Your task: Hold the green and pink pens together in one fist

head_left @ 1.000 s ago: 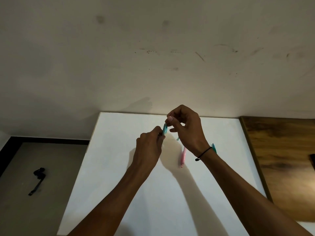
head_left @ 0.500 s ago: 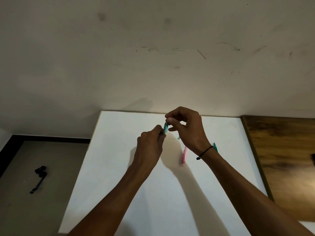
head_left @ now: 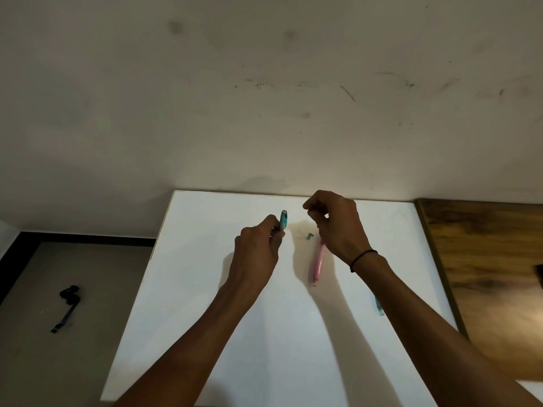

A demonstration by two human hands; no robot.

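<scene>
Left hand (head_left: 258,248) pinches the teal pen barrel (head_left: 283,220); right hand (head_left: 338,224) is curled, contents hidden. That tiny part (head_left: 309,236) on the counter (head_left: 205,259) could easily get knocked away.

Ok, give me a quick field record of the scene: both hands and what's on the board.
left hand: grips teal pen barrel, open end up
right hand: fingers curled, pinching something too small to tell
pink pen: lying on white board, partly under right hand
small teal piece: on board between hands
floor: black strap
</scene>
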